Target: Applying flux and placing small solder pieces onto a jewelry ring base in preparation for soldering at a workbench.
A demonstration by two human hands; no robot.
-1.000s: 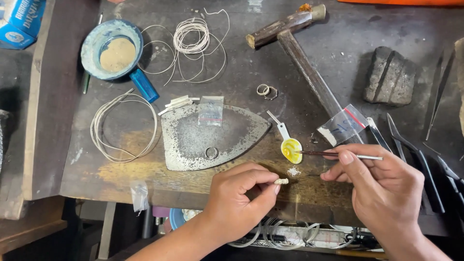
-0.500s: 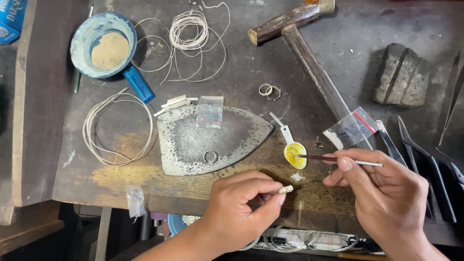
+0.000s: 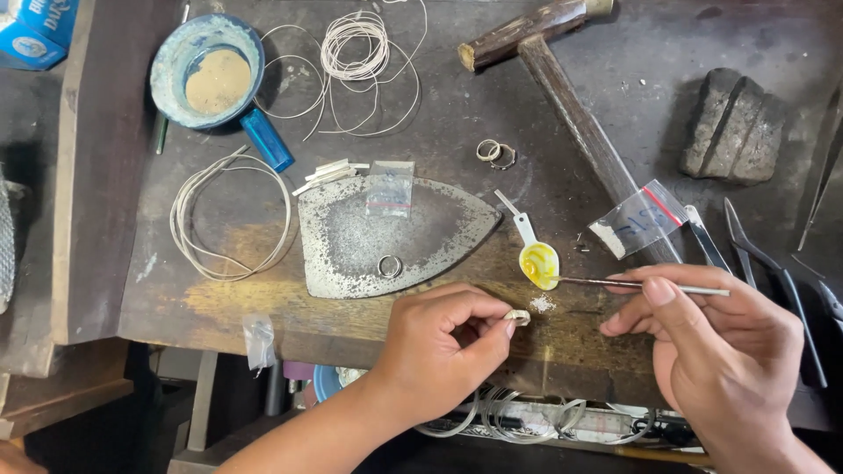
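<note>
Low in the centre of the frame, the left hand (image 3: 439, 347) pinches a small pale ring piece (image 3: 517, 317) between thumb and fingertips, just above the dark tabletop (image 3: 457, 105). To its right, the right hand (image 3: 711, 351) is closed around a thin brush (image 3: 645, 283), whose tip rests in a small yellow spoon (image 3: 537, 261) lying just right of a flat metal plate (image 3: 386, 237). A ring (image 3: 389, 266) sits on that plate. A hammer (image 3: 562, 83) lies at upper right, coiled wire (image 3: 356, 48) at top centre.

yellow spoon (image 3: 538, 262), blue bowl (image 3: 167, 66), speckled grey plate (image 3: 351, 237)
</note>
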